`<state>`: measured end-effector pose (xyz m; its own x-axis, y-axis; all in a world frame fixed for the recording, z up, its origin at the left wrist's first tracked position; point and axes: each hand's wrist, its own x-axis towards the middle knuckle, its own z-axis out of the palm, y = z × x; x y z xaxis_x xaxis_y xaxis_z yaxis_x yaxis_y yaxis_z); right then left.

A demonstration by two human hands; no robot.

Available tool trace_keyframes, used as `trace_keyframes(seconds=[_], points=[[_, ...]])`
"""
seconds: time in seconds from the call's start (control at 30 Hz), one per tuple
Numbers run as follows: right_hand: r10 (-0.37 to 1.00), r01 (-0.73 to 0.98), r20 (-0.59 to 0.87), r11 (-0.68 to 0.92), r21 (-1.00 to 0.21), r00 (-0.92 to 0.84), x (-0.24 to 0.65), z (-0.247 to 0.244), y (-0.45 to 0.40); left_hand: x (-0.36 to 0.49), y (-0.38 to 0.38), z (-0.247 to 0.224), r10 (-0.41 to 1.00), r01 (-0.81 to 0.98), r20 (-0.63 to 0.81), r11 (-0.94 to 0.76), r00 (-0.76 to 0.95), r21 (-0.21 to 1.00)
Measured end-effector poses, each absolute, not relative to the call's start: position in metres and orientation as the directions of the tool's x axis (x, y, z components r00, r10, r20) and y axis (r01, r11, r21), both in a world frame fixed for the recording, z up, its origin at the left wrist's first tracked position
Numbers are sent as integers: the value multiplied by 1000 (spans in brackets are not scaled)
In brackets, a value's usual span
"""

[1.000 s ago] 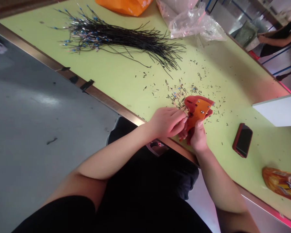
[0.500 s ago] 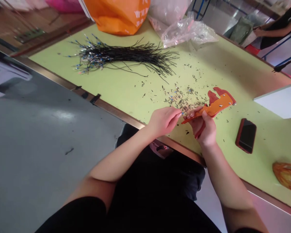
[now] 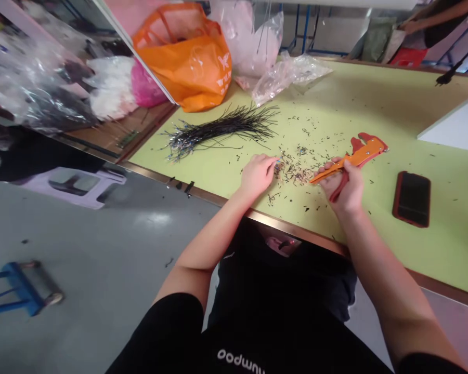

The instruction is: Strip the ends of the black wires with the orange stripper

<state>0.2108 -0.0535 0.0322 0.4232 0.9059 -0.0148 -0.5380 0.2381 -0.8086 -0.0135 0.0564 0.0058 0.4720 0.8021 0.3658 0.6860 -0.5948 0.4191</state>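
Observation:
My right hand (image 3: 345, 187) is wrapped round the handles of an orange and red wire stripper (image 3: 359, 160), its jaws pointing away to the upper right. To the left of it, my left hand (image 3: 258, 176) is closed in a pinch, with a tiny blue tip showing at the fingertips; the rest of what it holds is hidden. Short black and coloured wire scraps (image 3: 298, 166) lie scattered between and beyond both hands. A bundle of black wires (image 3: 226, 127) with blue and silvery ends rests on the green table (image 3: 374, 109) behind my left hand.
An orange bag (image 3: 195, 67) and a clear plastic bag (image 3: 288, 78) stand at the back. A phone (image 3: 413, 199) lies at the right, near a white panel (image 3: 458, 122). A lilac stool (image 3: 74, 187) is on the floor at left. Another person's arm (image 3: 440, 15) shows at the far right.
My hands have moved apart, the left away from the wire stripper's handle end. The view has turned, showing more of the left side and the bags.

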Motion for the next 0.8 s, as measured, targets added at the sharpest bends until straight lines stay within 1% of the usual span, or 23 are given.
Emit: trace_keyframes(seconds=[0.07, 0.17, 0.23, 0.3, 0.37, 0.5, 0.6, 0.7, 0.8], points=[[899, -558, -35, 240, -795, 437, 213, 31, -53, -12, 68, 10, 778, 668, 316, -628, 542, 400], [893, -577, -45, 251, -777, 448, 215, 31, -53, -14, 85, 13, 738, 607, 258, -665, 624, 435], [894, -593, -45, 258, -763, 446, 216, 31, -53, -20, 98, 11, 742, 598, 258, -657, 619, 459], [893, -608, -47, 265, -749, 447, 217, 31, -53, -30, 113, 8, 767, 631, 265, -635, 585, 446], [890, -615, -53, 268, -741, 452, 218, 31, -52, -42, 130, 5, 802, 701, 251, -597, 542, 391], [895, -609, -54, 257, -750, 444, 218, 29, -50, -66, 163, 0, 884, 860, 176, -465, 434, 213], [897, -610, -68, 240, -756, 438, 216, 27, -49, -78, 180, 1, 914, 910, 95, -403, 395, 95], [894, -621, -98, 221, -752, 437, 213, 25, -47, -81, 192, 6, 912, 911, 31, -411, 410, 41], [887, -628, -126, 207, -750, 444, 211, 24, -47, -80, 199, 14, 902, 902, 24, -432, 432, 8]])
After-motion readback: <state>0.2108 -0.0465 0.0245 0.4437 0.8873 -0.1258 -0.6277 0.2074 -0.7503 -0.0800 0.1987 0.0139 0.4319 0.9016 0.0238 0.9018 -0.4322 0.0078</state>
